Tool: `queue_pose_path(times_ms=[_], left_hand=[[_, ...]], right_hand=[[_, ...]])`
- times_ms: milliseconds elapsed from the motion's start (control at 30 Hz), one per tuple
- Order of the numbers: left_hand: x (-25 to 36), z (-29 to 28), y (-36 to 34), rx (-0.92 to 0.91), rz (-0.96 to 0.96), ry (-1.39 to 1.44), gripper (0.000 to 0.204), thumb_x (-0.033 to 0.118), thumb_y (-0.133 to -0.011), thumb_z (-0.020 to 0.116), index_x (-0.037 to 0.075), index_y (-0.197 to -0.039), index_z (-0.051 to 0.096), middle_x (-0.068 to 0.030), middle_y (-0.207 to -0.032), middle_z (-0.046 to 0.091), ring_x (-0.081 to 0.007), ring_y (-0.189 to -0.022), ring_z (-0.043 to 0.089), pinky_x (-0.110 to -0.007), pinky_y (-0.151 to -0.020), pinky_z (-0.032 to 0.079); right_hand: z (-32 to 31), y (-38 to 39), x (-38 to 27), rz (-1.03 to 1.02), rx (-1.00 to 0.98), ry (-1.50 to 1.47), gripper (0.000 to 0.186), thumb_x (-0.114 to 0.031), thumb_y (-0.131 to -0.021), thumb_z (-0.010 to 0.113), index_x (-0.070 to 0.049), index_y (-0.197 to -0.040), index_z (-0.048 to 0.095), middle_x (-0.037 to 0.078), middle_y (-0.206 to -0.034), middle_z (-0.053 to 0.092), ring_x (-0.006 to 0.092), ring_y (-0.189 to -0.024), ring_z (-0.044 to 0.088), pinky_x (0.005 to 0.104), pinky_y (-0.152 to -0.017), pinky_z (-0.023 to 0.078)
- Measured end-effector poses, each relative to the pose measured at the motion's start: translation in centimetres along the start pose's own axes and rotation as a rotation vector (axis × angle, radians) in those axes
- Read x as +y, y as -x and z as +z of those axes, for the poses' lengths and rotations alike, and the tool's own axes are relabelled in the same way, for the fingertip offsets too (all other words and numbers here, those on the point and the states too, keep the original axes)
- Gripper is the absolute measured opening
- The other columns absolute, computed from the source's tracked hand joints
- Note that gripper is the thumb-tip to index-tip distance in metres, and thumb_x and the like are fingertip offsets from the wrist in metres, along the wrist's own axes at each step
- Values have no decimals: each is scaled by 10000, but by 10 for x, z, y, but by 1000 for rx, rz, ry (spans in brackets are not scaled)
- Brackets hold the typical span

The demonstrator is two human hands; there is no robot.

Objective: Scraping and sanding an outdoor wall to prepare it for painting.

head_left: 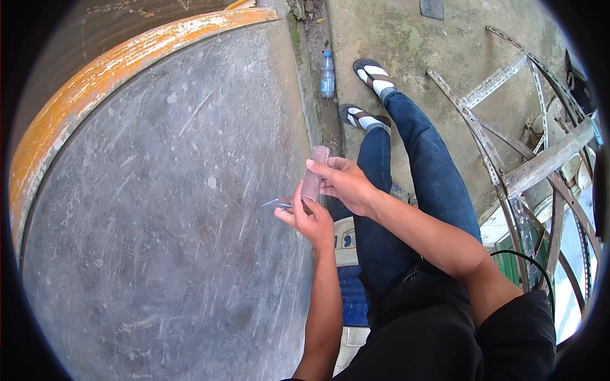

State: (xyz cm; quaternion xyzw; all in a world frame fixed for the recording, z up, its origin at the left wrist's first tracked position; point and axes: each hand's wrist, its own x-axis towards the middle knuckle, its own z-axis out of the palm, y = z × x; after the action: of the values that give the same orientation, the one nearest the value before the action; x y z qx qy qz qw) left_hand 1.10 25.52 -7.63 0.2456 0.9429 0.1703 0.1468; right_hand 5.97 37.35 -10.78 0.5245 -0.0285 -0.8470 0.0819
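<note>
In front of my body, my right hand (348,185) grips a pinkish, frosted-looking oblong block (316,173) between thumb and fingers. The block stands at a slight tilt, and its lower end meets the fingers of my left hand (311,220). Those left fingers are closed round a small, thin metal piece with a pointed end (278,204), which pokes out to the left; its exact kind is too small to tell. Both hands are held close together over the right edge of a grey stone-like slab (171,209).
A worn orange-painted curved rim (95,75) borders the slab. Ahead, a clear plastic bottle with blue cap (327,75) stands by a gutter near my sandalled feet. On the right is a metal and wood frame (534,159). A blue thing (352,295) lies beside my thigh.
</note>
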Motion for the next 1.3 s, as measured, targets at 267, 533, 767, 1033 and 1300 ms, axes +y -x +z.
queue_pose_path(times_ms=[267,533,767,1033,1300], left_hand=[[-10,-16,8,-368,-225,16,266,152,-931,642,94,-1184,700,-93,-976,447,-158,-707,428,-297,-681,420],[-66,-17,40,-630,-463,-10,242,182,-921,664,63,-1126,712,-145,-974,655,-288,-947,521,-371,-756,469],[-60,-55,20,-594,-524,132,202,140,-937,668,52,-1107,733,-119,-1009,649,-162,-779,530,-290,-680,456],[-72,-83,6,-617,-517,78,232,210,-993,609,41,-1105,722,-92,-1078,666,-142,-916,606,-269,-768,480],[-65,-74,-1,-629,-472,78,244,204,-963,647,47,-1140,705,-128,-1151,662,-165,-811,598,-281,-703,502]], right_hand=[[-22,-52,12,-350,218,378,290,-235,-977,626,-20,-1157,549,72,-966,634,120,-850,614,300,-731,522],[71,-98,38,-376,184,441,434,-301,-965,602,-49,-1317,577,197,-1037,706,297,-920,703,379,-842,527],[111,-163,54,-635,286,235,513,-356,-1029,504,-43,-1435,487,185,-1329,613,195,-1270,543,314,-1067,389],[77,-212,-12,-548,133,420,479,-413,-1046,465,-4,-1264,589,15,-976,624,94,-915,527,278,-840,447],[82,-202,-9,-615,135,381,595,-418,-1048,418,7,-1464,409,225,-1406,532,281,-1322,500,359,-1103,366]])
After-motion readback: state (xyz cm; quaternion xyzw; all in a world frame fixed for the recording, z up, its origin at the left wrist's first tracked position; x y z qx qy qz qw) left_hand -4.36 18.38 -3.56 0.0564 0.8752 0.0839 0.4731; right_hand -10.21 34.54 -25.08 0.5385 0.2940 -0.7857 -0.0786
